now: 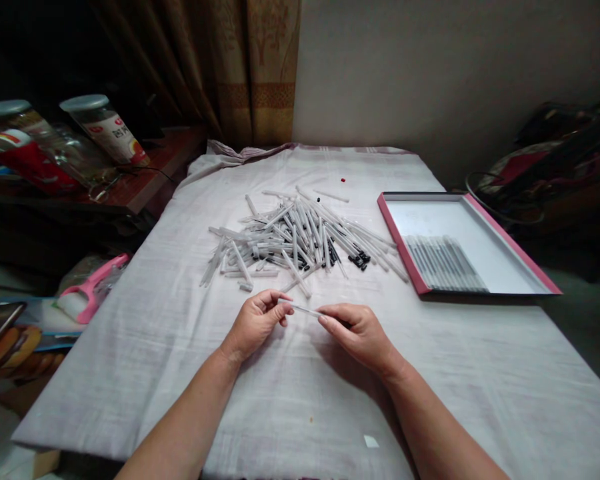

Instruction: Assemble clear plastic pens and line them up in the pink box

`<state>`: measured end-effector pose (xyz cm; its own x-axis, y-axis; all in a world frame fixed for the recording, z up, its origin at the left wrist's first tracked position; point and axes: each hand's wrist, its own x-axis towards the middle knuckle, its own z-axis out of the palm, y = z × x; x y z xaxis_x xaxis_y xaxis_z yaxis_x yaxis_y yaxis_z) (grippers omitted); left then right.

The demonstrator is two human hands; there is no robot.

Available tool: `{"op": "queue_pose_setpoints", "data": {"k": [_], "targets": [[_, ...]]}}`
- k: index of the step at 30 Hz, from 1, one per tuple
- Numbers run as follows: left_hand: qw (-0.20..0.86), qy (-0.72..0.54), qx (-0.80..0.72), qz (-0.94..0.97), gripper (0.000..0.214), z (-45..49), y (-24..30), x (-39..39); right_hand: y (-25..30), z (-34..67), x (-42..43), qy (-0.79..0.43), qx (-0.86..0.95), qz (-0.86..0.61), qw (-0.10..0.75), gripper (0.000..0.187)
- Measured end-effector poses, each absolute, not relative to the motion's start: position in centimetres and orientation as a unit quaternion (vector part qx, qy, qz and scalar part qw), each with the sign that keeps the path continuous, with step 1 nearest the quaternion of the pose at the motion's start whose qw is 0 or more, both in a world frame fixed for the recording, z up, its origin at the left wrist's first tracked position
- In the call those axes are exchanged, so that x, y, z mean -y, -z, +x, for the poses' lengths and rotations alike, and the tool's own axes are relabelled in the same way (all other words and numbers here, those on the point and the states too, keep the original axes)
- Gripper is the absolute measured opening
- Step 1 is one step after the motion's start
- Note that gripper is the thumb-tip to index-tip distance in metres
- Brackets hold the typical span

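Two hands grip one pen (300, 308) by its ends, left hand (254, 325) and right hand (360, 333), low over the surface (280, 407) near the pile (300, 240); likely assembling it, needing a straight, aligned push.

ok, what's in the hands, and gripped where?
A thin clear pen tube, held by both ends: the left hand pinches its left end, the right hand its right end.

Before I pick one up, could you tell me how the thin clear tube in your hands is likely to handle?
Probably stiff: the thin clear tube runs straight between the left hand and right hand, held only at its ends. Likely very light, being slim and see-through. It looks round, so it may roll, though the cloth should slow it.
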<state>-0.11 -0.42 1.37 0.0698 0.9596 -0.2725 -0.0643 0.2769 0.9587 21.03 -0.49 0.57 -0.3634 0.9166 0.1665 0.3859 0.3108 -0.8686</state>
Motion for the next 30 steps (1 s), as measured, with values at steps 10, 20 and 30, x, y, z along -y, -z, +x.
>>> {"op": "queue_pose_setpoints", "data": {"k": [10, 20, 30], "targets": [[0.602, -0.402, -0.530, 0.441, 0.034, -0.4, -0.8, 0.3, -0.1, 20.5, 0.5, -0.376, 0.743, -0.435, 0.343, 0.022], [0.596, -0.458, -0.509, 0.419, 0.067, -0.1, -0.9, -0.1, -0.6, 21.6, -0.2, -0.311, 0.703, -0.489, 0.412, 0.024], [0.616, -0.422, -0.516, 0.420, 0.052, -0.5, -1.4, -0.2, -2.0, 40.8, -7.3, -0.069, 0.522, -0.772, 0.357, 0.040]]}}
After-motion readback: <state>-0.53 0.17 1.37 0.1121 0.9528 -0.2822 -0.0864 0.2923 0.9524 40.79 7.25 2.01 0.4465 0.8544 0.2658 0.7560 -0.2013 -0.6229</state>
